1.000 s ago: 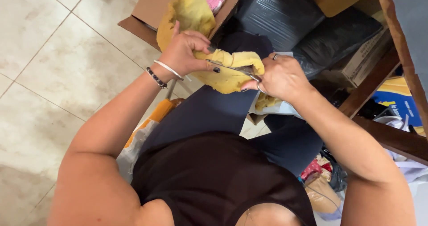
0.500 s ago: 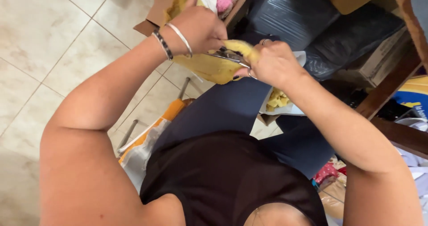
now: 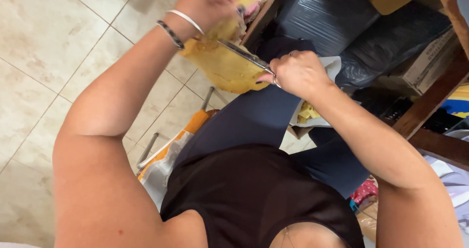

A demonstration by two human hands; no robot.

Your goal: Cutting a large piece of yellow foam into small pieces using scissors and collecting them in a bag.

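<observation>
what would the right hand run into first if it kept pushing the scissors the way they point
Most likely the left hand: the right hand aims the scissors up-left through the yellow foam sheet, which the left hand grips at the top. Depth is hard to judge.

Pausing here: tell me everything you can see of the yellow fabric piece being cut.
The flat yellow fabric piece looks soft and slightly worn, with a rounded lower edge. It is held up in the air, above the lap. The left hand grips its upper end; the metal scissors in the right hand lie across its top edge. Its upper part is blurred.
</observation>
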